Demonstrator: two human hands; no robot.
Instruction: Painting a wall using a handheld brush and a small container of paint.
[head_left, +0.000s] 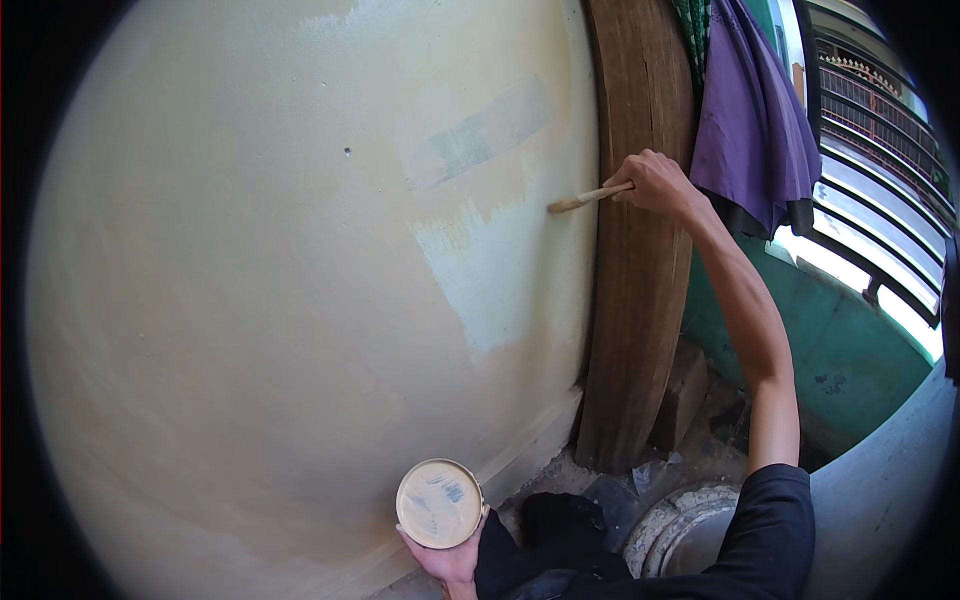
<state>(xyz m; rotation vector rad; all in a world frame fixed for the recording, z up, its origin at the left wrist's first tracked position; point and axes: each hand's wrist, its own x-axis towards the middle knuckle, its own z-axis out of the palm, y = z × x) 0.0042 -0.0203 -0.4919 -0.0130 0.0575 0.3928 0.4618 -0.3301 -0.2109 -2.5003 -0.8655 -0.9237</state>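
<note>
My right hand (654, 181) grips the handle of a paintbrush (592, 197), reaching out past a wooden post. The bristles point left, against or very close to the painted wall (285, 315); exact contact is hard to tell. Left of and below the bristles, a pale bluish patch (480, 277) with ragged edges stands out from the beige coat. A greyish slanted strip (487, 139) shows above it. Low in the view, my left hand (450, 559) supports a round, shallow lid-like dish (439, 502) from below. Cream paint with a few grey-blue streaks covers its inside.
A tall wooden plank or post (641, 300) stands along the wall's right edge. Purple cloth (754, 127) hangs beside it, before a barred window (877, 157). On the floor are a wooden block (679, 394) and a round, whitish-rimmed object (667, 525) near my legs.
</note>
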